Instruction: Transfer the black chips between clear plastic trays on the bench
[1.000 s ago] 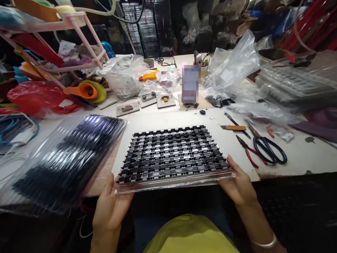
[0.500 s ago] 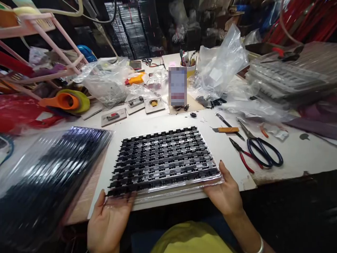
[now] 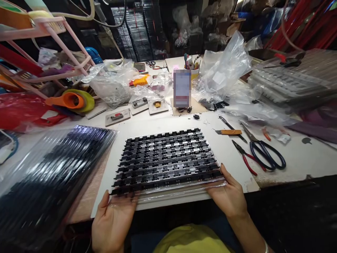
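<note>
A clear plastic tray [image 3: 181, 188] full of black connector-like parts [image 3: 168, 154] in long rows lies before me, its near edge at the front of the white table. My left hand [image 3: 114, 219] grips the near left corner, thumb on top and fingers underneath, seen through the plastic. At the near right corner, my right hand [image 3: 229, 196] has its thumb against the side and its other fingers under the tray. Both hands are closed on the tray. Whether its underside touches the table is hidden.
Left stands a stack of filled trays [image 3: 47, 168]. Scissors [image 3: 265, 151], red-handled pliers [image 3: 247, 158] and an orange-handled tool [image 3: 229, 132] lie right. Small fixtures [image 3: 117, 117], a blurred phone-like panel [image 3: 182, 88] and plastic bags [image 3: 223, 66] are behind. A pink rack [image 3: 63, 45] rises left.
The whole view has shifted slightly, moving everything a little to the right in the picture. Both hands keep the same hold on the tray, which stays nearly in place on the table.
</note>
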`<state>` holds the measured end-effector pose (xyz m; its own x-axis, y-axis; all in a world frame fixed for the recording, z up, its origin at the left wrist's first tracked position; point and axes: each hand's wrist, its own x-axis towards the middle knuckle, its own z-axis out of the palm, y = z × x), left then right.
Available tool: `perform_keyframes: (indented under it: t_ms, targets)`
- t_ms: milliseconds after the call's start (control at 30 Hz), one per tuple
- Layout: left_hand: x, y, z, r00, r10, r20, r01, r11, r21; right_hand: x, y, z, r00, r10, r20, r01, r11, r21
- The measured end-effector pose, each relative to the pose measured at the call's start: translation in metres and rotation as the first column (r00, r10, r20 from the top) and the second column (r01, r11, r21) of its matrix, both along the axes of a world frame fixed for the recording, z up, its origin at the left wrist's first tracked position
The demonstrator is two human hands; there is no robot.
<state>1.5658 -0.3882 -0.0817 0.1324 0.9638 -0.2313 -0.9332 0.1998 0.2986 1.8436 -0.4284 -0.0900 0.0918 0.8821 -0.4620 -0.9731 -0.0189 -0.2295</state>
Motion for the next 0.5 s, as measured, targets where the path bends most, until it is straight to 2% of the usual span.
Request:
perform_keyframes:
  t_ms: [233, 500]
  targets:
    - [-0.0009, -0.0018, -0.0040, 1.000, -0.002, -0.020, 0.003, 0.998, 0.055, -0.0030, 0.0011, 0.0006, 0.997, -0.003, 0.077, 0.000, 0.999, 0.039]
    - [-0.0009, -0.0039, -0.0050, 1.000, 0.013, -0.025, -0.012, 0.999, 0.035, -0.0030, 0.0005, 0.0029, 0.991, 0.023, 0.128, -0.031, 0.998, 0.060]
